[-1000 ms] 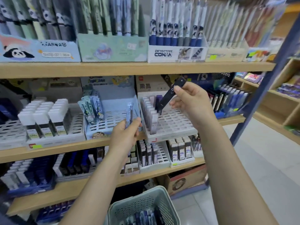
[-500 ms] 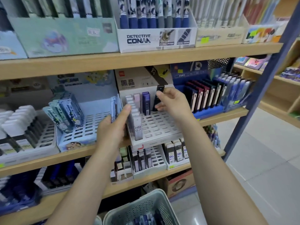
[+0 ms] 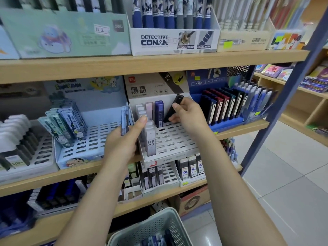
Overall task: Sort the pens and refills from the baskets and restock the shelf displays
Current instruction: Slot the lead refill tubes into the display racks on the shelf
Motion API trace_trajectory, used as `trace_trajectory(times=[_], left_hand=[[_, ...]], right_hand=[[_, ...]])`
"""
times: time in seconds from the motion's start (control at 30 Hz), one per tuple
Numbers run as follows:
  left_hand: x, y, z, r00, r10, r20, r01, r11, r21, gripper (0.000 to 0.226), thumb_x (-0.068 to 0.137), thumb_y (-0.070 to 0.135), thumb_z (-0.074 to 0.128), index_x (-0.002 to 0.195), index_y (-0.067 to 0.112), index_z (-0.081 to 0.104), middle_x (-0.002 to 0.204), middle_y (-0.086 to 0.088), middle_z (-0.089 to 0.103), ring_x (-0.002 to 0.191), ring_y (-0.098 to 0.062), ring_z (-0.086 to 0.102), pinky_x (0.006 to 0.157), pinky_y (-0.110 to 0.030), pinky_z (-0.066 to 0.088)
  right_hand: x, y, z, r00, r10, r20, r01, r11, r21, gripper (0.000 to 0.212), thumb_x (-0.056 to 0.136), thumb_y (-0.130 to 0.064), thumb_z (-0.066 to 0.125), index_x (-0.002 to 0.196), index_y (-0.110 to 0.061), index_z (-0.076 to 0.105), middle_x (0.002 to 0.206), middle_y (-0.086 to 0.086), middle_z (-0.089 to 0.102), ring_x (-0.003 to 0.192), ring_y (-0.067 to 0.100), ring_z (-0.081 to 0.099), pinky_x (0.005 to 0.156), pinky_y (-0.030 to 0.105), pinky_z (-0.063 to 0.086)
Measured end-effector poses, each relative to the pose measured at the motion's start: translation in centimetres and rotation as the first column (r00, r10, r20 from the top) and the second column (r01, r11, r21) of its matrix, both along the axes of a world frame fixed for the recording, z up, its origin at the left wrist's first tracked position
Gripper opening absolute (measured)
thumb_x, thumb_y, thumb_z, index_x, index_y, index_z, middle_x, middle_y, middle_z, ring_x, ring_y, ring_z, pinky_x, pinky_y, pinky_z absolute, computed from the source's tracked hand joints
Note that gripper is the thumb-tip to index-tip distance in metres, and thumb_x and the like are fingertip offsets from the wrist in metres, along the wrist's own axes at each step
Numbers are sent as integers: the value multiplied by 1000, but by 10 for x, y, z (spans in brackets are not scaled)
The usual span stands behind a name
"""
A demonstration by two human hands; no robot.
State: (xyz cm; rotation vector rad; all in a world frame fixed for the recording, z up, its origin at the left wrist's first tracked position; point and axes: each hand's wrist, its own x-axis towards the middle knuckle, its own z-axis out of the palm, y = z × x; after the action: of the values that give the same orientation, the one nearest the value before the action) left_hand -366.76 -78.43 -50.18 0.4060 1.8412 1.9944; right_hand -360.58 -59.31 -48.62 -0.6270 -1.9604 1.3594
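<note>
My right hand (image 3: 188,114) pinches a black refill case (image 3: 173,109), tilted, its lower end in a back-row slot of the white slotted display tray (image 3: 175,141) on the middle shelf. A dark blue case (image 3: 159,112) and a pink one (image 3: 149,108) stand upright just left of it. My left hand (image 3: 124,139) grips a light blue refill case (image 3: 124,121) upright, with the thumb against the white HB 07 cases (image 3: 150,142) in the tray's left column. A grey basket (image 3: 150,228) with more blue items sits below, between my arms.
A light blue cartoon tray (image 3: 88,148) with leaning cases stands left of the white tray. A dark blue display (image 3: 229,107) of cases stands to the right. Pen boxes line the upper shelf (image 3: 159,63). A blue shelf post (image 3: 276,103) and tiled floor lie right.
My right hand has lowered the black case from mid-air into the white tray's back row. My left hand has moved to the tray's left edge. The view has moved closer.
</note>
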Motion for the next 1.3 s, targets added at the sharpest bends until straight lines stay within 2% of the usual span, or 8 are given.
trace_trajectory(times=[0.03,0.5,0.7,0.87,1.0,1.13,1.23,1.3], left_hand=[[0,0,0,1000,-5,4,5,1000,3,64,51,79,80,90,28,73,86,11,77,88,-16,70,97,-35,42],[2,0,0,1000,0,16,-1,999,37,52,64,67,82,97,28,71,96,8,78,101,-20,72,101,-47,50],[5,0,2,1000,29,7,-30,999,30,45,69,63,79,92,26,70,92,9,78,98,-18,72,101,-47,52],[3,1,0,1000,21,16,-22,999,42,48,67,65,81,96,27,74,95,8,78,100,-19,73,101,-46,51],[3,2,0,999,30,18,-31,999,24,45,68,64,81,92,27,73,94,7,78,99,-19,73,100,-46,51],[0,0,0,1000,15,22,-15,1000,-1,49,67,69,80,94,28,75,95,7,78,99,-21,73,98,-48,53],[0,-2,0,1000,18,-13,-18,1000,-15,48,74,69,74,92,24,72,85,4,77,86,-20,72,86,-40,57],[3,-6,3,999,-19,-26,19,1000,-1,48,83,66,65,91,18,65,62,8,61,53,-10,54,55,-22,46]], right_hand=[[0,-1,0,1000,-3,6,2,1000,25,13,103,-18,51,110,-10,59,87,11,73,73,20,72,75,35,61],[-2,-6,3,990,-42,133,16,982,188,15,100,-30,58,85,-28,60,76,-6,68,71,8,68,69,28,52],[-4,-9,2,992,5,125,-12,999,53,16,101,-23,57,109,-16,70,77,-12,66,61,-6,61,56,7,43],[-9,-12,0,992,-48,116,46,999,22,19,95,-22,67,112,-14,71,86,-7,70,73,7,66,72,24,53],[3,-11,8,994,-108,-23,111,986,127,22,91,-20,72,111,-17,63,90,-6,64,74,-4,60,55,6,45],[11,-11,12,1000,-3,-5,5,950,313,26,96,-13,64,120,-23,64,90,-4,57,69,-6,53,60,7,43],[11,-10,10,999,-27,47,8,931,365,31,97,-13,61,123,-28,66,95,1,59,76,5,53,71,13,43],[13,-12,14,999,-29,23,19,939,343,31,97,-14,60,123,-30,65,96,2,61,80,12,60,73,20,47]])
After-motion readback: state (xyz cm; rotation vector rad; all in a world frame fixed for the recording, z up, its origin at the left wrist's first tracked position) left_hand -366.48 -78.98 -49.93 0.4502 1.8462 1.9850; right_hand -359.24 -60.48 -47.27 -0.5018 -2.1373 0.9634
